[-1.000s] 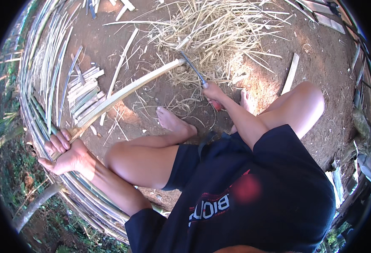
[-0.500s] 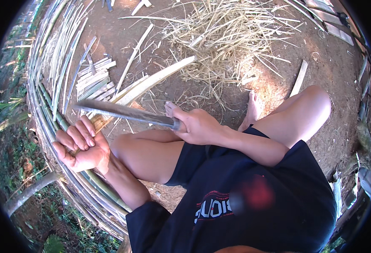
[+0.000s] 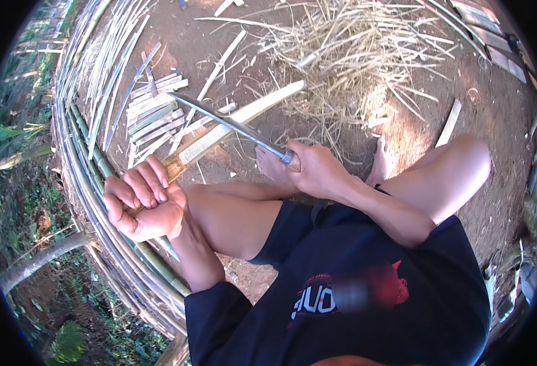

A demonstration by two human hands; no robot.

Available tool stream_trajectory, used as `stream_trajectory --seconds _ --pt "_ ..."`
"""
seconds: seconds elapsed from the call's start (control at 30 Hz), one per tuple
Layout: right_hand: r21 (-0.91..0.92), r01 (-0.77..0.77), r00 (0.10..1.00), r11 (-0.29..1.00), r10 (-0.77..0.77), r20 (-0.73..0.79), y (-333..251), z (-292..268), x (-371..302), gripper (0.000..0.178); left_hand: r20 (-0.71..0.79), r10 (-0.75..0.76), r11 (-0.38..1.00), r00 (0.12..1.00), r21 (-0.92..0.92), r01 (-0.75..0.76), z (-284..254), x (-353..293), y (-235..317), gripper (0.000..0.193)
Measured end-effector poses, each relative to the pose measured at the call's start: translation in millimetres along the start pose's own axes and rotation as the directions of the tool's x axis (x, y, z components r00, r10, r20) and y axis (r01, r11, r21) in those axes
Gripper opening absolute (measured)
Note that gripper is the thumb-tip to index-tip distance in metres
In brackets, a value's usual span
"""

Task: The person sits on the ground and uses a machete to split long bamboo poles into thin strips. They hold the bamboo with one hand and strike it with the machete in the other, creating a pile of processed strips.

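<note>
My left hand (image 3: 146, 201) is closed around the near end of a pale split bamboo piece (image 3: 253, 110), palm turned upward. The piece slants up and away to the right, its far tip near a heap of shavings. My right hand (image 3: 317, 169) grips a long-bladed knife (image 3: 244, 130) by its handle, which the fingers mostly hide. The blade points to the upper left and crosses over the middle of the bamboo piece. Whether the edge touches the wood I cannot tell.
A tangled heap of shavings (image 3: 354, 55) lies on the dirt ahead. Short split slats (image 3: 154, 116) are stacked at the left, with long thin strips (image 3: 107, 67) behind them. Bundled bamboo poles (image 3: 119, 244) curve along my left side. A loose slat (image 3: 449, 122) lies beyond my right knee.
The knife blade has swung outward along the bamboo piece, from close to my left hand to farther up its length. My left hand keeps its hold on the bamboo.
</note>
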State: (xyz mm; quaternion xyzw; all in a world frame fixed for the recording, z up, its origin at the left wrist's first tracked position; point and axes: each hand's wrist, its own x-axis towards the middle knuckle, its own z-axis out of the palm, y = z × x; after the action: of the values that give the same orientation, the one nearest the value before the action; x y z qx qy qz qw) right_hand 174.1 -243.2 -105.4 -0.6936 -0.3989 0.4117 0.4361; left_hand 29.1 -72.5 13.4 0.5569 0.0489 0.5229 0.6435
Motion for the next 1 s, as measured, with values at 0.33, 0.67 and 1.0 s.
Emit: stream_trajectory --seconds 0.33,0.67,1.0 --pt "-0.068 -0.099 0.992 0.993 0.093 -0.08 56.1 -15.1 25.3 0.011 0.048 0.014 0.999 0.999 -0.033 -0.012 5.2 -1.6 -2.3 0.036" --pt "-0.313 -0.338 0.939 0.888 0.341 -0.047 158.6 -32.6 71.1 0.021 0.051 0.02 1.0 0.998 0.019 -0.021 3.3 10.8 -4.2 0.036" --pt "-0.177 -0.374 0.927 0.91 0.361 -0.103 200.5 -19.4 84.1 0.012 -0.021 -0.026 0.999 0.999 0.035 0.027 7.2 34.0 -11.0 0.037"
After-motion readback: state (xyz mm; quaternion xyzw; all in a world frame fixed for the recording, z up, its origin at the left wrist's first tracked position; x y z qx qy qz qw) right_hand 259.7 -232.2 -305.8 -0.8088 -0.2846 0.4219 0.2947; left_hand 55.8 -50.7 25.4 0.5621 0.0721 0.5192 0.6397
